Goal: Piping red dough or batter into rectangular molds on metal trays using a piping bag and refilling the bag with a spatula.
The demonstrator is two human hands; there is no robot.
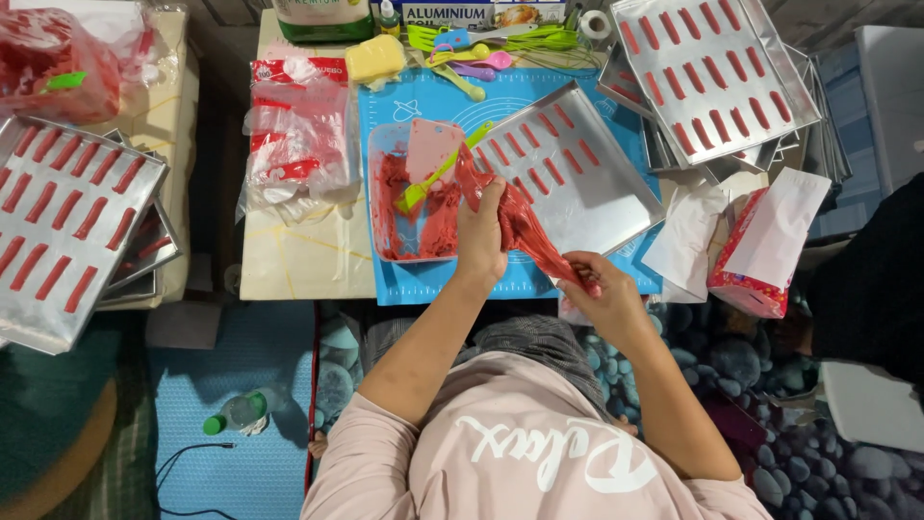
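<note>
My left hand (480, 237) grips the wide upper end of a piping bag (525, 226) full of red batter, beside a clear tub (381, 207) smeared with red batter. A pink scraper (430, 146) and a green spatula (438, 173) rest in the tub. My right hand (597, 289) pinches the bag's narrow tip near the table's front edge. Behind the bag lies a metal tray (577, 183) with rows of piped red strips, on a blue mat (423, 279).
Another filled tray (707, 67) sits on a stack at back right, and more filled trays (58, 231) lie at left. Plastic bags (294, 144), a tissue box (756, 260), utensils (481, 48) and a water bottle (241, 412) on the floor surround me.
</note>
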